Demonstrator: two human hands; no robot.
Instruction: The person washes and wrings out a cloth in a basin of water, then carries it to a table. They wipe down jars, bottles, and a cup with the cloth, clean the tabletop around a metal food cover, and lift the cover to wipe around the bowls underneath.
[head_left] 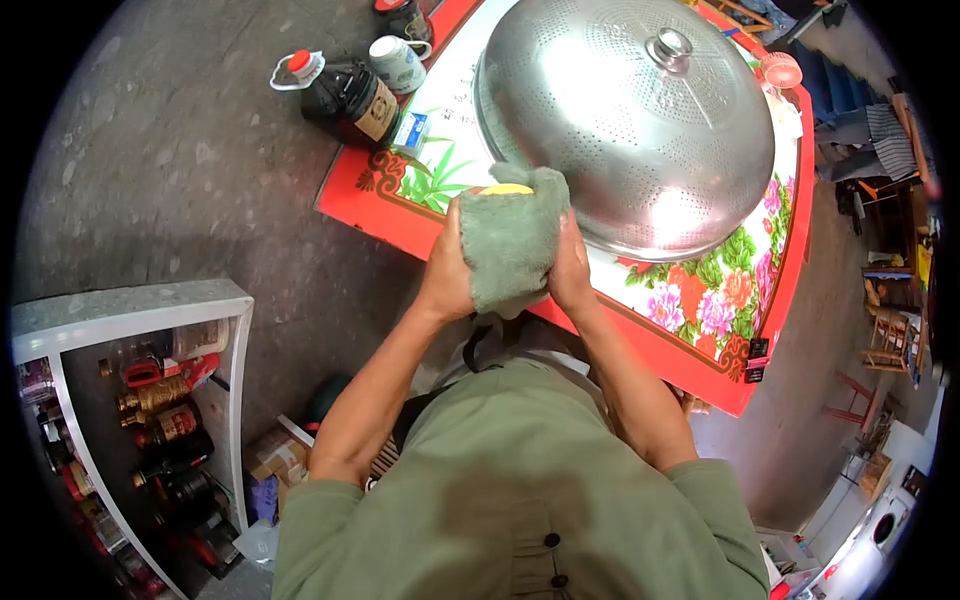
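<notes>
A grey-green cloth is held up in front of my body, near the front edge of the table. My left hand grips its left side, and my right hand grips the right side; the fingers of both are mostly behind it. A yellow curved edge shows at the cloth's top; what it belongs to is hidden. Just beyond the cloth, a large perforated metal dome lid with a round knob rests on the table.
The red-bordered table has a floral top. At its left corner stand a dark sauce bottle, a patterned white mug and a small blue-and-white box. A shelf with several bottles is at lower left. Stools stand far right.
</notes>
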